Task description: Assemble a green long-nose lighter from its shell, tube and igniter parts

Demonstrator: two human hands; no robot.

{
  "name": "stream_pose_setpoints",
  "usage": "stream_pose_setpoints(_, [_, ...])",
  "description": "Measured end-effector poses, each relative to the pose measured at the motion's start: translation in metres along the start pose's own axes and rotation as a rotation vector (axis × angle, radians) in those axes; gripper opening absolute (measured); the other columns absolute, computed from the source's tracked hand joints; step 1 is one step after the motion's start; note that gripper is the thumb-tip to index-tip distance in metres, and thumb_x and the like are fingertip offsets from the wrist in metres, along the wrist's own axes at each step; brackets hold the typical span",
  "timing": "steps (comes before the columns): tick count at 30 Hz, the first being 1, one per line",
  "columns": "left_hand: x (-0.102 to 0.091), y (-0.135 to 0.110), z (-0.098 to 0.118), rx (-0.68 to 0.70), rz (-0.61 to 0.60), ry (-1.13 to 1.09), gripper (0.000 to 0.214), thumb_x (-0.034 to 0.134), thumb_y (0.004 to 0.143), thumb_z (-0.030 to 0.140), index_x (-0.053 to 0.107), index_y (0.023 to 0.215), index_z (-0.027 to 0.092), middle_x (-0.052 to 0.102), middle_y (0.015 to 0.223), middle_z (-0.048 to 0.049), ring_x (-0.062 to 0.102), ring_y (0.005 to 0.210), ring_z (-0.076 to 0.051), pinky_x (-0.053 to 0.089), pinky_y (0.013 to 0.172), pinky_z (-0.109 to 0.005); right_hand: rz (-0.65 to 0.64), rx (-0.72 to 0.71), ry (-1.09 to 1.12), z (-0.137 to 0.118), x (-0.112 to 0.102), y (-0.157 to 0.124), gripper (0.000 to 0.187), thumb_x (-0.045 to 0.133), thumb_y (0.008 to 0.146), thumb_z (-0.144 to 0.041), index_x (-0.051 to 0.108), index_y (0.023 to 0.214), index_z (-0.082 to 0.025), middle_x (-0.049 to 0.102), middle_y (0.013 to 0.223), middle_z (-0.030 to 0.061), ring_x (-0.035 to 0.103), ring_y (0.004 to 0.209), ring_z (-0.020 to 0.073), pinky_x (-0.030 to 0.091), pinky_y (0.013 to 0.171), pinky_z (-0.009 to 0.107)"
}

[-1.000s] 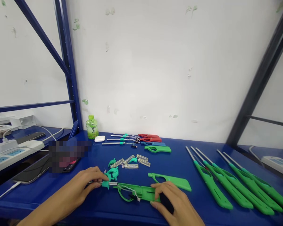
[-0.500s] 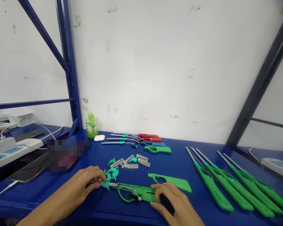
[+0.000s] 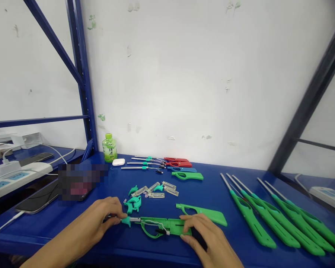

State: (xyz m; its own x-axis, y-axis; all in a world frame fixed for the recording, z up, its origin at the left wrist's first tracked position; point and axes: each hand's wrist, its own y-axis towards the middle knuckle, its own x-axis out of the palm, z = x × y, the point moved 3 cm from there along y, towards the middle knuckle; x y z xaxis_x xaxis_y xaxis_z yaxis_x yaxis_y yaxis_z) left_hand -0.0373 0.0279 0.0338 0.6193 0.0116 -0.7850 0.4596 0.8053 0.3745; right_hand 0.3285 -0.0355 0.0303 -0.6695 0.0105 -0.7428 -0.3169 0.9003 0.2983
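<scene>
Your left hand (image 3: 106, 216) is pinched on the tube (image 3: 134, 220) by its teal collar, at the front of the open green shell (image 3: 171, 225). The shell lies flat on the worktop (image 3: 212, 190), near its front edge. Your right hand (image 3: 205, 238) is closed on the shell's rear end. The thin wire (image 3: 153, 222) loops loose over the trigger opening, so a sideways tug on the tube could snag it or pull it free. The cover (image 3: 205, 214) lies just behind your right hand, where a knuckle could knock it away.
</scene>
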Motion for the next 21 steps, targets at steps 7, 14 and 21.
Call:
stream_pose_setpoints(7, [0.0048,0.005,-0.0039,-0.053,-0.014,0.008,0.024,0.058,0.106,0.032,0.061,0.083,0.026,0.065,0.086,0.0004,0.064,0.076,-0.018,0.05,0.073,-0.027,-0.024,-0.001,-0.013,-0.0007,-0.0018,0.0012,0.011,0.064,0.113,-0.031,0.071,0.105,-0.03,0.081,0.13,0.0018,0.071,0.138,0.025,0.055,0.114,0.033])
stream_pose_setpoints(14, [0.0057,0.0015,-0.0022,-0.039,-0.048,0.027,0.024,0.052,0.109,0.03,0.066,0.089,0.026,0.068,0.092,-0.0011,0.066,0.083,-0.019,0.049,0.079,-0.028,-0.03,-0.012,-0.027,-0.0007,-0.0012,0.0019,0.013,0.064,0.114,-0.033,0.072,0.105,-0.03,0.082,0.13,0.0027,0.072,0.137,0.0254,0.055,0.115,0.034])
stream_pose_setpoints(21, [0.005,0.0012,0.0024,-0.04,-0.069,0.062,0.024,0.053,0.108,0.026,0.073,0.094,0.027,0.072,0.098,-0.0021,0.069,0.089,-0.02,0.048,0.08,-0.028,-0.011,-0.028,-0.054,-0.0008,-0.0015,0.001,0.014,0.064,0.114,-0.035,0.074,0.106,-0.03,0.082,0.13,0.0037,0.073,0.135,0.0265,0.056,0.115,0.035])
